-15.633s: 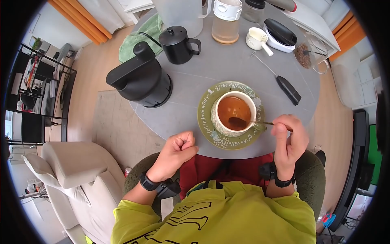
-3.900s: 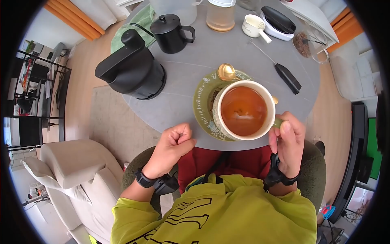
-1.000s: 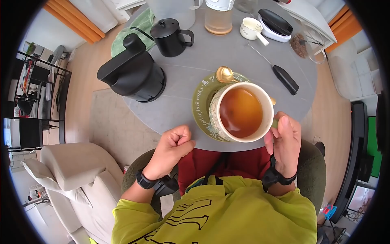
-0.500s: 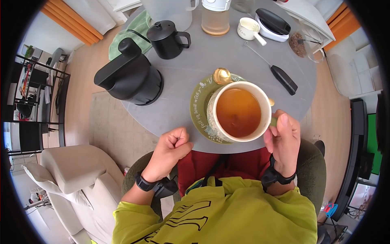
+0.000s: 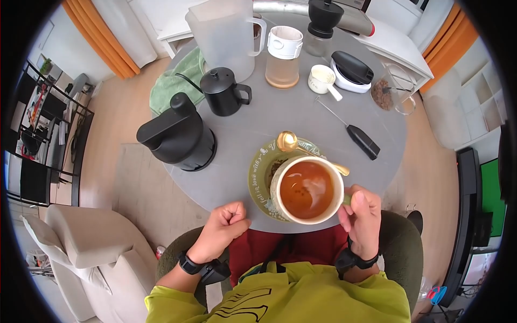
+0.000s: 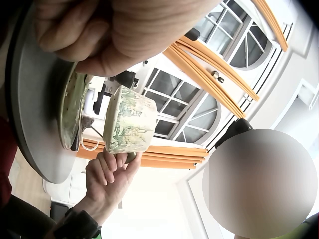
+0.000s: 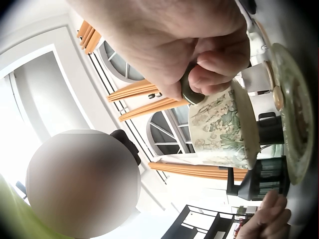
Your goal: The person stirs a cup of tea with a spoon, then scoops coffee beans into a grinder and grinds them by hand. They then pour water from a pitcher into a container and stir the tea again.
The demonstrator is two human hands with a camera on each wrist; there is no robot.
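Note:
My right hand [image 5: 364, 219] grips the green handle of a floral teacup [image 6: 132, 122] nearly full of amber-brown tea [image 5: 306, 189]. Both wrist views show the cup raised above the green lettered saucer [image 5: 257, 180], with a gap between them. A gold spoon [image 5: 287, 141] lies across the far side of that saucer, its handle passing behind the cup. Dark crumbs or a dark pattern show on the saucer's middle; the cup hides the rest. At the near table edge, left of the saucer, my left hand [image 5: 221, 231] is curled into a loose fist holding nothing.
On the grey round table stand a black lidded appliance [image 5: 180, 134], a black gooseneck kettle [image 5: 221, 91], a frosted pitcher [image 5: 223, 40], a white-collared glass jar [image 5: 284, 59], a small white handled cup [image 5: 321, 79] and a milk frother [image 5: 363, 142]. A green cloth [image 5: 175, 83] lies behind the kettle.
Earlier my right hand held the spoon in the cup on the saucer; later the spoon lay on the saucer and the cup was lifted. In the last half second, the head view tilted up.

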